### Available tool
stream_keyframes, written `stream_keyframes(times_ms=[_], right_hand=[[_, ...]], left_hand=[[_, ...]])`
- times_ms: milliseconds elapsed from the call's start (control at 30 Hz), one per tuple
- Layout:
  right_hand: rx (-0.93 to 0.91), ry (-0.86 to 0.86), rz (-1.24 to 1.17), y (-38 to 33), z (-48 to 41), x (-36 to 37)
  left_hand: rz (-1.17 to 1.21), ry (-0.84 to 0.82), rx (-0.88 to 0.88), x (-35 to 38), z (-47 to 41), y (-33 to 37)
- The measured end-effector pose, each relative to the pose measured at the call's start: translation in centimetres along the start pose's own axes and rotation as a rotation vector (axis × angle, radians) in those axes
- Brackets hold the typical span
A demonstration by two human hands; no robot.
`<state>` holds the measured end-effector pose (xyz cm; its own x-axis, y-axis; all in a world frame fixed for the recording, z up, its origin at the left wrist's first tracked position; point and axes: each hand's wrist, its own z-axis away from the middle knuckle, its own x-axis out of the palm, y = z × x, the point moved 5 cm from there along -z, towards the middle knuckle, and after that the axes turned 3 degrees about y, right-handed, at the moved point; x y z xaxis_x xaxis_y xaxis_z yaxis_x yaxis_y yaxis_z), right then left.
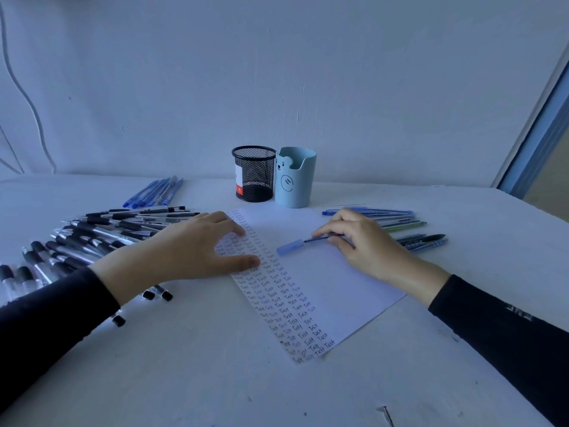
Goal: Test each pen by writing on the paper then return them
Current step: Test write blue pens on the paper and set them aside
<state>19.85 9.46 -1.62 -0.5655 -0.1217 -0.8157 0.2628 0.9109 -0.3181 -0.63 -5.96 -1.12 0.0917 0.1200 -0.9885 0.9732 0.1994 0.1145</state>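
While the left hand [197,248] presses spread fingers [237,231] on the white paper sheet [323,282], the right hand [363,241] pinches a slim blue pen [320,238] lying on it; its pale cap [289,247], left on, would likely block writing.

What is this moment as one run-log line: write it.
left hand: pressing paper flat | right hand: pinching blue pen over paper | pen cap: on
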Motion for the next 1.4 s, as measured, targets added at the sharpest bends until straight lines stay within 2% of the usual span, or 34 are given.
stream_keyframes(times_ms=[200, 367, 433, 533, 633, 733, 833, 933, 1067, 1167, 1400], right_hand=[[-0.012, -0.051, -0.064, -1.1, -0.1, 0.8], [-0.164, -0.171, 0.035, -2.4, 0.4, 1.6], [-0.179, -0.152, 0.027, -2.5, 0.5, 1.5], [-0.176, 0.007, -0.068, -2.6, -0.1, 0.4], [-0.045, 0.163, -0.224, -2.8, -0.2, -1.9], [0.216, 0.129, -0.455, -2.9, -0.1, -2.8], [0.399, 0.052, -0.672, -3.2, 0.1, -3.1], [0.397, 0.019, -0.508, -3.6, 0.8, -3.2], [0.174, 0.109, -0.243, -4.3, 1.1, -2.7], [0.079, 0.123, -0.117, -4.3, 1.3, -1.8], [-0.011, -0.116, 0.166, -4.2, 1.6, 1.6]], left_hand=[[0.004, 0.019, 0.013, 0.1, -0.1, -0.3], [-0.002, 0.023, 0.012, 0.1, 0.0, -0.2], [0.006, 0.022, 0.008, 0.1, 0.0, -0.2], [0.015, 0.023, 0.009, 0.1, 0.0, -0.2], [0.013, 0.026, 0.009, 0.1, -0.1, -0.3], [0.013, 0.036, 0.011, 0.2, -0.1, -0.4], [0.008, 0.035, 0.012, 0.3, -0.2, -0.5], [0.006, 0.032, 0.015, 0.4, -0.3, -0.6], [0.002, 0.028, 0.015, 0.5, -0.3, -0.7], [0.006, 0.036, 0.018, 0.4, -0.2, -0.6], [0.009, 0.043, 0.027, 0.4, -0.2, -0.7]])
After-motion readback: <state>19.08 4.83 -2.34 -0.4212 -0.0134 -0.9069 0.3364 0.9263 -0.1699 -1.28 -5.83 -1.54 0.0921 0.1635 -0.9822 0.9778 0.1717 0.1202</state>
